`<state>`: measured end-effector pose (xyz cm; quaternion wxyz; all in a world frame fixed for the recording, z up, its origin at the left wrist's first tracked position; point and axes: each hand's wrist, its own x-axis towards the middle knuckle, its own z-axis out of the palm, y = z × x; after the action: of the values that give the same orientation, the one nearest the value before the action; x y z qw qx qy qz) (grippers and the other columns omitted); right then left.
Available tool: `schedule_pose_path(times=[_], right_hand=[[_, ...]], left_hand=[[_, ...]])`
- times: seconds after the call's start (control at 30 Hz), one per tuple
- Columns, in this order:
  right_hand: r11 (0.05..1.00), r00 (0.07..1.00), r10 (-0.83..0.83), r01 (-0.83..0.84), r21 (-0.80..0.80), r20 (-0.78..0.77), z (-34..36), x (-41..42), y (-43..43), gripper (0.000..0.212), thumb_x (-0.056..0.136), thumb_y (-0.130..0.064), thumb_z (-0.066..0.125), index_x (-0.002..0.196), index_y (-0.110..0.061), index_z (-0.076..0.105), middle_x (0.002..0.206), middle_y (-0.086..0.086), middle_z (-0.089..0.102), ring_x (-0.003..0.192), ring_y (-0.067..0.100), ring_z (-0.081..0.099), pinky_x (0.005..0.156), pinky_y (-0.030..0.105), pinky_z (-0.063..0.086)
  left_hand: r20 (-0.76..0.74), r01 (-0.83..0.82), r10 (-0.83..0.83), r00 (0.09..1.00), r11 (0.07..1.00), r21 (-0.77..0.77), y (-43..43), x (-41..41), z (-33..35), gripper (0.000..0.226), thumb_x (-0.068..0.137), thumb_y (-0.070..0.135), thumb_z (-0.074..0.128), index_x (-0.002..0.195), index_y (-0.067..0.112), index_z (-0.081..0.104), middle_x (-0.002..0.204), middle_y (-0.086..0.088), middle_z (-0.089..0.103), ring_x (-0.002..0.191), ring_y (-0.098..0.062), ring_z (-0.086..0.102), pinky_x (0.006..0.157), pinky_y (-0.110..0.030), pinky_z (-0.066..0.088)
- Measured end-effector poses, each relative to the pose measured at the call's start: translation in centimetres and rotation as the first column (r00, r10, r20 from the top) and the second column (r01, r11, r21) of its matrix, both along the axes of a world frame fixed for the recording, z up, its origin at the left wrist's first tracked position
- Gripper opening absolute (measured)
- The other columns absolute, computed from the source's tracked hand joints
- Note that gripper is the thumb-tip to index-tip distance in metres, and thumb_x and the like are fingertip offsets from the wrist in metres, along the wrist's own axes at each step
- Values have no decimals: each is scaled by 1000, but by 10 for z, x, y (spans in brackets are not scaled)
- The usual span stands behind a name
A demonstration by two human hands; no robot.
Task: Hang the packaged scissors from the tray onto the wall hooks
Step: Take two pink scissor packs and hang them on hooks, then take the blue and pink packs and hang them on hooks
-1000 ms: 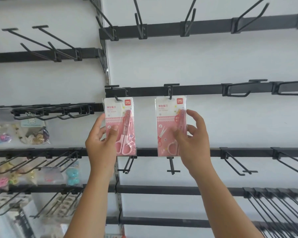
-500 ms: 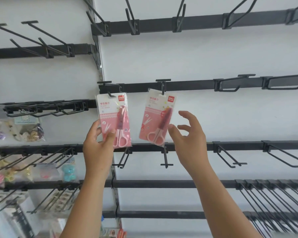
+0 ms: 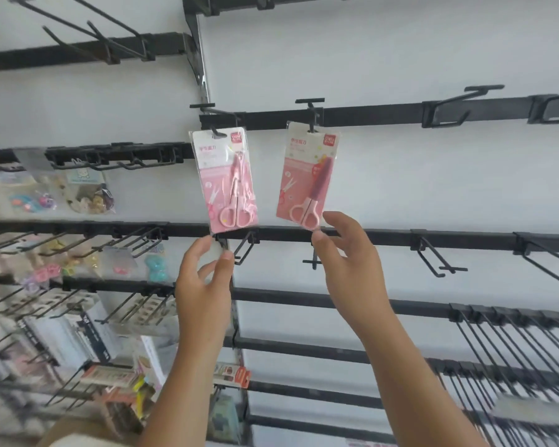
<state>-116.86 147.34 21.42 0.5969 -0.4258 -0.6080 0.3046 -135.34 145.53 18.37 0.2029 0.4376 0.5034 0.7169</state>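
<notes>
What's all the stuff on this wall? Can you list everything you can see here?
Scissors packs: two, pink, left pack and right pack hanging from hooks on the middle rail.
Wall hooks: many, black, mostly bare, along the rails to the right.
Small trinket packets: several, mixed colours, blurred, on hooks at the left.
Boxed goods: several, too blurred to name, lower left.
Wall: one, white.
Left hand: open, just under the left pack.
Right hand: open, fingertips at the right pack's bottom edge.
</notes>
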Motion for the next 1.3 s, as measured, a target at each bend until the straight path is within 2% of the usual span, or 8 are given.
schedule_pose_path(times=[0.2, 0.37, 0.5, 0.6, 0.77, 0.97, 1.13, 1.3], right_hand=[[996, 998, 63, -64, -59, -13, -23, 4, -18, 28, 101, -36, 55, 128, -42, 57, 114, -19, 64, 89, -18, 60, 72, 7, 44], [979, 989, 148, -151, -134, -30, -53, -5, -32, 29, 101, -32, 56, 130, -35, 59, 108, -28, 61, 92, -14, 61, 70, -1, 43], [955, 980, 185, -196, -222, -69, -82, -24, -40, 29, 101, -32, 55, 130, -32, 61, 122, -24, 61, 116, 0, 58, 98, 29, 50], [933, 978, 179, -204, -296, -108, -99, -42, -42, 31, 101, -32, 56, 131, -28, 62, 128, -20, 62, 122, 5, 58, 106, 42, 49], [902, 979, 133, -185, -390, -156, -120, -85, -39, 28, 102, -26, 56, 129, -24, 65, 120, -24, 62, 119, -1, 57, 105, 41, 49], [879, 990, 24, -88, -468, -143, -152, -172, -31, 28, 101, -26, 56, 128, -23, 66, 118, -24, 64, 110, -9, 57, 105, 39, 49], [842, 995, -28, -31, -539, -101, -180, -221, -31, 19, 102, -23, 55, 105, -37, 68, 92, -37, 69, 86, -25, 60, 83, 17, 50], [768, 984, -145, 43, -640, -108, -228, -232, -30, 16, 99, -30, 59, 107, -35, 71, 102, -27, 70, 97, -11, 63, 93, 34, 51]], left_hand=[[-1, -41, 41, 999, 997, -64, -30, 7, -16, 23, 95, 30, 63, 117, 37, 64, 121, 16, 66, 110, -2, 63, 101, -49, 51], [-30, -45, 41, 999, 987, -154, -54, 6, -36, 27, 93, 36, 64, 120, 34, 65, 114, 13, 70, 114, -8, 63, 100, -50, 51], [-10, -17, 15, 1000, 970, -243, -65, -4, -60, 31, 91, 39, 64, 121, 32, 66, 116, 10, 71, 112, -16, 66, 94, -47, 55], [17, 15, -11, 1000, 957, -289, -63, -21, -75, 25, 96, 31, 62, 120, 31, 66, 119, 6, 70, 109, -21, 68, 88, -41, 58], [55, 77, -62, 997, 943, -323, -53, -71, -95, 17, 95, 31, 64, 108, 42, 66, 123, 4, 69, 109, -18, 68, 91, -36, 56], [121, 225, -192, 974, 888, -401, -33, -148, -132, 22, 94, 27, 65, 115, 30, 69, 113, 12, 71, 103, -10, 69, 96, -45, 54], [143, 294, -257, 956, 822, -488, -15, -195, -175, 24, 94, 32, 64, 118, 30, 70, 117, 12, 70, 107, -11, 66, 98, -47, 52], [178, 331, -282, 943, 727, -601, -2, -210, -226, 15, 92, 28, 66, 106, 32, 71, 109, 14, 71, 103, -16, 66, 98, -51, 51]])
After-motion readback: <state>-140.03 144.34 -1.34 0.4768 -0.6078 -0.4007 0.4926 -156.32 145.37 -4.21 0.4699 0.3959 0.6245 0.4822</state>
